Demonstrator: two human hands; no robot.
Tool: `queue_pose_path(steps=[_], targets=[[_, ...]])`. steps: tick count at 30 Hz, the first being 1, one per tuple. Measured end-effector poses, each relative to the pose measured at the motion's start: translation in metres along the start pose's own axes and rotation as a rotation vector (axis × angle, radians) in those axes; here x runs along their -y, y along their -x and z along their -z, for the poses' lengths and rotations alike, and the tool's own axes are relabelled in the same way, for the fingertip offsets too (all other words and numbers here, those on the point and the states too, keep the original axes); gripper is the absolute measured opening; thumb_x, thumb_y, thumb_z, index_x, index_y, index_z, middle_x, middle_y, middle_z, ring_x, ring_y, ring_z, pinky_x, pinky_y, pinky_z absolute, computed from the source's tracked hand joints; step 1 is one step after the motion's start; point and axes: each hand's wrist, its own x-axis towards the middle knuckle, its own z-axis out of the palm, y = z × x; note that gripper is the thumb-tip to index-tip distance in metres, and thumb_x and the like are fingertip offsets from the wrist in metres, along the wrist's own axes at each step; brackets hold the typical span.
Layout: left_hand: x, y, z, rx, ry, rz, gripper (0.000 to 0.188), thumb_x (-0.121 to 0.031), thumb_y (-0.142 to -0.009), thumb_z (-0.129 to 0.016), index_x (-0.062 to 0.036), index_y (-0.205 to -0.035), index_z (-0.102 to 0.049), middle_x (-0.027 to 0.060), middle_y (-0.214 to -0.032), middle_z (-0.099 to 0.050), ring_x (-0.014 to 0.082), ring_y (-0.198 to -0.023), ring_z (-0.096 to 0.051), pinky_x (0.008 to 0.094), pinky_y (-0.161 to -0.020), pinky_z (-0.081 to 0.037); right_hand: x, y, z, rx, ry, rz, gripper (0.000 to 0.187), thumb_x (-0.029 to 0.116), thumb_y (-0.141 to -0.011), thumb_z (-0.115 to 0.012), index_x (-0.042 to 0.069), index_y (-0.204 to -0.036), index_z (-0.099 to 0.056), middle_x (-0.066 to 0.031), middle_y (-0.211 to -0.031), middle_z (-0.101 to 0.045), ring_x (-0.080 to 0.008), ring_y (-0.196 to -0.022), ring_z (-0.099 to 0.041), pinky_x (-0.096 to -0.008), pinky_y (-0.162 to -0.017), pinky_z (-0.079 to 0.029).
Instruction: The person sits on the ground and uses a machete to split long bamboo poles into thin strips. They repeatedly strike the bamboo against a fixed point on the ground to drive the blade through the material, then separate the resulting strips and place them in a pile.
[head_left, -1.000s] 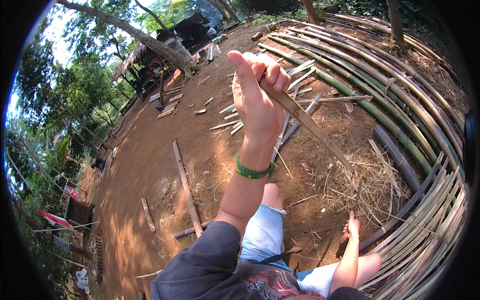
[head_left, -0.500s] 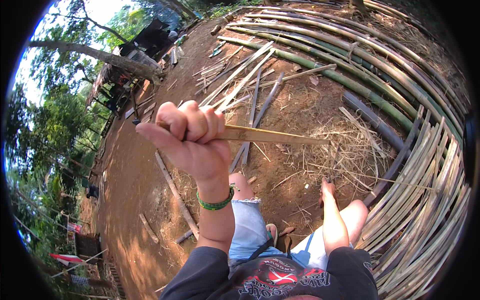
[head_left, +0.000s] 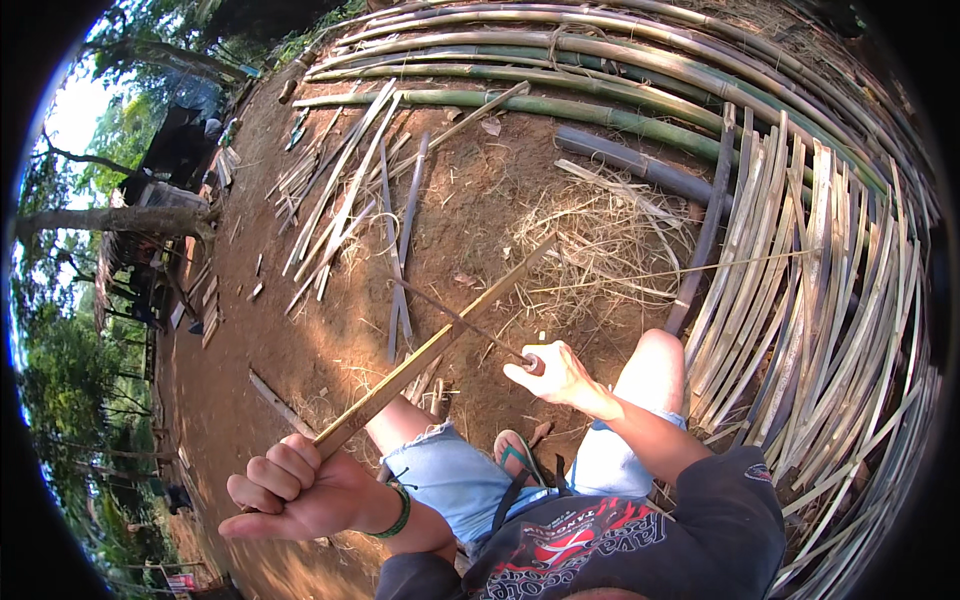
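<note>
My left hand, low at the left, is closed around the near end of a flat bamboo strip. The strip slants away up to the right, its far tip over the loose shavings. In front of my right knee, my right hand grips a knife by its round handle. Seen nearly edge-on, the long thin blade points to the far left. It crosses the strip near the strip's middle; whether they touch I cannot tell.
Pale shavings lie heaped on the dirt ahead. Split bamboo strips are stacked at my right. Long bamboo poles lie across the far side. More loose slats are scattered at the far left. My sandalled foot is between my knees.
My left hand has come down and to the left, swinging the strip from roughly level to a slant. My right hand has risen from beside my knee, and the knife blade now crosses the strip.
</note>
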Motion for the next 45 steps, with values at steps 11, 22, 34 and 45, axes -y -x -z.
queue_pose_path(steps=[11, 22, 34, 45], targets=[[0.007, -0.003, 0.012, 0.175, 0.131, 0.006, 0.054, -0.051, -0.102, -0.038, -0.0153, -0.063, -0.027, -0.0053, -0.047, -0.027, 0.004, -0.038, -0.018, 0.0205, -0.036, -0.013, -0.152, -0.04, 0.034, -0.128, 0.229, -0.451, 0.031, 0.027, -0.078, -0.065, -0.003, -0.07, -0.061, -0.017, -0.059, -0.06, -0.0305, -0.057, -0.063, -0.0412, -0.058, -0.049], [0.015, -0.008, 0.021, 0.345, 0.513, 0.047, 0.051, -0.047, -0.096, -0.055, -0.0169, -0.057, -0.04, -0.0071, -0.044, -0.037, 0.0039, -0.036, -0.027, 0.021, -0.04, -0.023, -0.208, -0.038, 0.052, -0.186, 0.346, -0.691, 0.03, 0.028, -0.077, -0.067, -0.002, -0.075, -0.065, -0.0198, -0.063, -0.063, -0.0311, -0.064, -0.066, -0.0408, -0.062, -0.05], [0.026, -0.033, 0.075, 0.51, 0.618, 0.033, 0.053, -0.049, -0.096, -0.055, -0.016, -0.057, -0.042, -0.0073, -0.043, -0.036, 0.0032, -0.033, -0.025, 0.0221, -0.038, -0.017, -0.168, -0.05, -0.005, -0.153, 0.173, -0.349, 0.032, 0.025, -0.081, -0.063, 0.0, -0.063, -0.055, -0.0126, -0.051, -0.051, -0.022, -0.05, -0.053, -0.0407, -0.053, -0.042], [0.033, -0.037, 0.077, 0.474, 0.652, 0.023, 0.05, -0.041, -0.098, -0.055, -0.0146, -0.056, -0.043, -0.0074, -0.044, -0.035, 0.0018, -0.034, -0.029, 0.0202, -0.037, -0.015, -0.132, -0.06, -0.014, -0.128, 0.149, -0.364, 0.029, 0.021, -0.079, -0.063, 0.001, -0.061, -0.051, -0.0085, -0.049, -0.048, -0.017, -0.047, -0.049, -0.0381, -0.051, -0.041]])
